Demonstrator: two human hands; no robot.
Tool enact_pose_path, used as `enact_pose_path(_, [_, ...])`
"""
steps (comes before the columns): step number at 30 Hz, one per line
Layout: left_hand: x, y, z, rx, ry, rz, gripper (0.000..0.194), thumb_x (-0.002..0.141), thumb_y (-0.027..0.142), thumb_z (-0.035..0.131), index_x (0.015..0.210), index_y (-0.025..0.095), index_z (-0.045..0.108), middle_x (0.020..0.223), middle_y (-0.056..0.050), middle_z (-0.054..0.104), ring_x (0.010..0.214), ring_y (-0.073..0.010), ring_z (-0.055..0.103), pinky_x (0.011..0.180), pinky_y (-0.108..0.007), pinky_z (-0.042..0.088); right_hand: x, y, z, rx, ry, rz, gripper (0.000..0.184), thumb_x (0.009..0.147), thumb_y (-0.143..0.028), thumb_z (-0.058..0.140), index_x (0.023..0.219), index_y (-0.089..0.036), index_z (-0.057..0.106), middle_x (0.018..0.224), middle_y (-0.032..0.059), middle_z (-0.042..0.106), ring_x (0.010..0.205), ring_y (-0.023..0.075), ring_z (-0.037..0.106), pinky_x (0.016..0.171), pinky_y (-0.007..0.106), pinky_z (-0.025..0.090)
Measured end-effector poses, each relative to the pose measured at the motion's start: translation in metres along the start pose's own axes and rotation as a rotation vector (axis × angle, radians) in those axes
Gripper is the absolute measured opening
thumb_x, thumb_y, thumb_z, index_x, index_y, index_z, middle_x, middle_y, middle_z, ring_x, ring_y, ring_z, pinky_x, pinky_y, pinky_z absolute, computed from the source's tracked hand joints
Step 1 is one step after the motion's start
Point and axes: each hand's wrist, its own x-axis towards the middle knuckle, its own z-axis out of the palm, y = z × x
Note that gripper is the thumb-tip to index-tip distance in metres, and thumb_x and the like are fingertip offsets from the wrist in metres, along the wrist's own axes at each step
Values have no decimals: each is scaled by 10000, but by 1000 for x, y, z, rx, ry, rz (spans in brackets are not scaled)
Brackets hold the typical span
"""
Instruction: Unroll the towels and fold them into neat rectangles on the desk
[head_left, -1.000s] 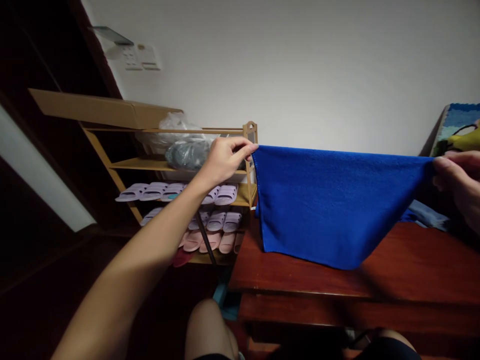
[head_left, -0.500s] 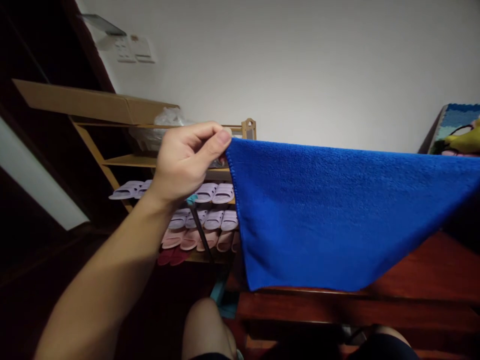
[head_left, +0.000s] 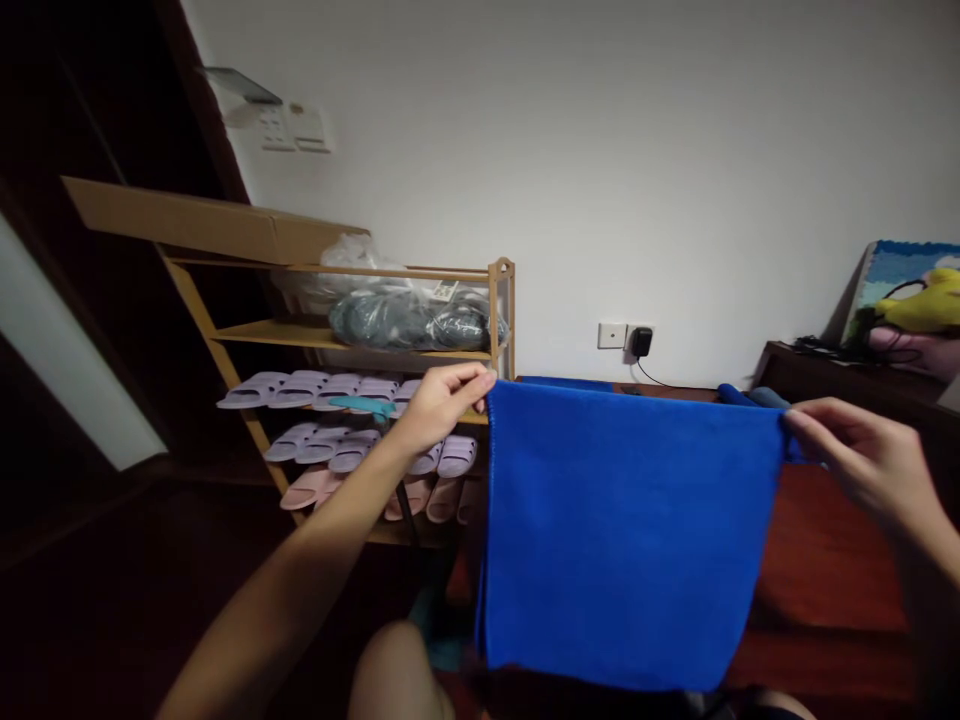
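A blue towel (head_left: pixel 622 530) hangs flat in front of me, stretched between both hands. My left hand (head_left: pixel 442 400) pinches its upper left corner. At the upper right corner, my right hand (head_left: pixel 855 455) pinches the cloth with closed fingers. The towel's lower edge drops in front of the dark red wooden table (head_left: pixel 817 560) and down toward my knees (head_left: pixel 397 675).
A wooden shoe rack (head_left: pixel 360 350) with rows of pale purple and pink slippers (head_left: pixel 330 390) stands to the left, a cardboard box (head_left: pixel 195 220) on top. More blue cloth (head_left: pixel 750 396) lies at the table's back. A wall socket with a charger (head_left: pixel 637 340) sits behind the table.
The towel has come down and hangs lower and narrower, now a vertical rectangle. Both hands moved closer together, and my right hand came back into view.
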Motion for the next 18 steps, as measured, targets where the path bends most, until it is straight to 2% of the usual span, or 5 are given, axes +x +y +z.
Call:
enact_pose_path(4, [7, -31, 11, 50, -32, -56, 392, 809, 501, 559, 583, 182, 538, 545, 30, 493, 549, -125, 460, 564, -224, 360, 15, 29, 25, 36, -118, 74, 465, 663, -601, 653, 765, -148, 669, 602, 18, 576, 529, 99, 493, 488, 201, 368])
enact_pose_path(7, [16, -65, 20, 109, -23, -81, 390, 816, 501, 531, 599, 176, 530, 550, 37, 476, 557, -122, 440, 558, -221, 348, 23, 50, 54, 107, -171, 99, 438, 711, -575, 635, 793, -146, 657, 577, 2, 545, 498, 85, 443, 454, 197, 332])
enact_pose_path(12, [24, -132, 44, 23, -4, -336, 409, 753, 479, 613, 528, 167, 473, 513, 50, 443, 526, -97, 405, 491, -193, 305, 23, 87, 114, 319, -231, 352, 454, 626, -589, 706, 668, -145, 620, 450, -24, 497, 398, 67, 380, 378, 197, 280])
enact_pose_path(15, [21, -161, 61, -46, -6, -491, 438, 771, 465, 613, 500, 163, 447, 435, 56, 421, 394, -60, 332, 404, -188, 220, 19, 108, 140, 389, -293, 463, 433, 605, -552, 739, 621, -137, 616, 541, 42, 621, 383, 76, 448, 361, 202, 331])
enact_pose_path(18, [19, -178, 71, -124, 9, -655, 383, 801, 433, 614, 578, 143, 499, 474, 14, 539, 330, -40, 328, 360, -186, 171, 20, 125, 155, 480, -310, 554, 351, 602, -440, 783, 673, -125, 644, 720, 112, 700, 501, 128, 597, 436, 216, 458])
